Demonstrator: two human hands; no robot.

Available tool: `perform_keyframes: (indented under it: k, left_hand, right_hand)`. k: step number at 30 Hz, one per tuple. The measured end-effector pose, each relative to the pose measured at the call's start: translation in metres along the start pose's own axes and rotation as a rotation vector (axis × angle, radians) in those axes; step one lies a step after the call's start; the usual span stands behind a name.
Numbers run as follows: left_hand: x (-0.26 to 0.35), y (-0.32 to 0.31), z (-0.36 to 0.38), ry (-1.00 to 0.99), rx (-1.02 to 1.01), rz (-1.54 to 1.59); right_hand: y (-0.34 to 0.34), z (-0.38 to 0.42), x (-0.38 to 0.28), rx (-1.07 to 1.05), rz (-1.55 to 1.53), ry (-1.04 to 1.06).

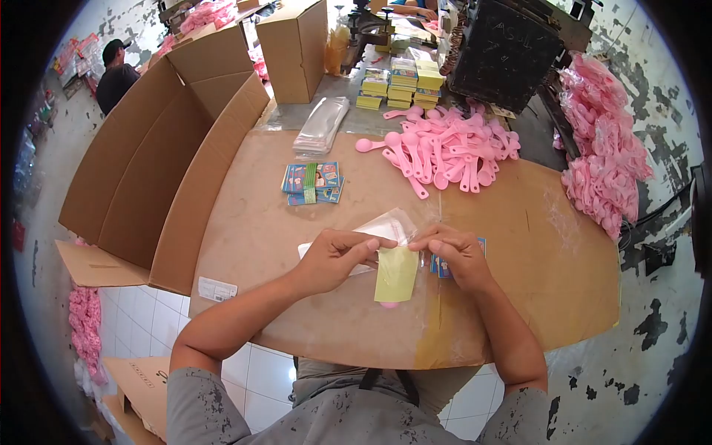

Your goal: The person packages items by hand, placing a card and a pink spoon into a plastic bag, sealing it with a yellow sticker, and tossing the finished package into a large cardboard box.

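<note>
My left hand (pixel 337 256) and my right hand (pixel 461 258) meet over the cardboard-covered table, fingertips pinching the top edge of a clear plastic bag. A pale yellow card (pixel 397 274) shows in the bag, hanging below my fingers. A bit of something pink (pixel 389 304) peeks out at the card's lower edge; most of it is hidden. Behind my hands lie loose clear plastic bags (pixel 393 224). Partly covered by my right hand are several blue printed cards (pixel 443 268). Farther up the table sits a bundle of blue cards (pixel 311 178) with a green band round it.
Pink measuring spoons (pixel 452 148) are heaped at the back, near stacked cards (pixel 403 78) and a black metal box (pixel 504 52). A stack of clear bags (pixel 321 126) lies back left. A large open carton (pixel 167 163) stands left; bagged pink spoons (pixel 604 148) hang right. A person (pixel 116 78) is beyond.
</note>
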State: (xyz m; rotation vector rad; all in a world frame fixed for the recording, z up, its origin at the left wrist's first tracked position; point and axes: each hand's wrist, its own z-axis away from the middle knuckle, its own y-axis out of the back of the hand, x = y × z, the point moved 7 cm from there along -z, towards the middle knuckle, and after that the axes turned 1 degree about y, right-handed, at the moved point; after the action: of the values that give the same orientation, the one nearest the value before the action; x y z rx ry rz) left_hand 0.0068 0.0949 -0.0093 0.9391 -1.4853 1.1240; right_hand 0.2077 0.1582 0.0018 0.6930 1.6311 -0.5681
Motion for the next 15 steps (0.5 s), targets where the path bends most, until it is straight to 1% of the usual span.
perform_keyframes:
  k: [2,5,8,10,13,15]
  left_hand:
    - [-0.003,0.001,-0.001,0.05,0.017,0.004]
    - [0.002,-0.002,0.001,0.097,0.014,-0.203]
    - [-0.002,-0.003,-0.002,0.104,-0.004,-0.119]
    - [-0.007,-0.001,-0.004,0.11,-0.006,-0.127]
    - [-0.01,0.0,-0.003,0.113,-0.005,-0.139]
    - [-0.008,0.001,-0.004,0.098,0.006,-0.14]
  right_hand:
    - [-0.001,0.002,-0.001,0.006,0.07,0.004]
    - [-0.004,0.001,-0.004,0.016,0.154,0.015]
    - [0.0,0.001,0.005,0.018,0.129,0.01]
    - [0.0,-0.001,0.007,0.01,0.097,0.037]
    - [0.001,0.001,0.013,0.035,0.095,-0.037]
    - [-0.003,0.0,0.007,0.017,0.009,-0.042]
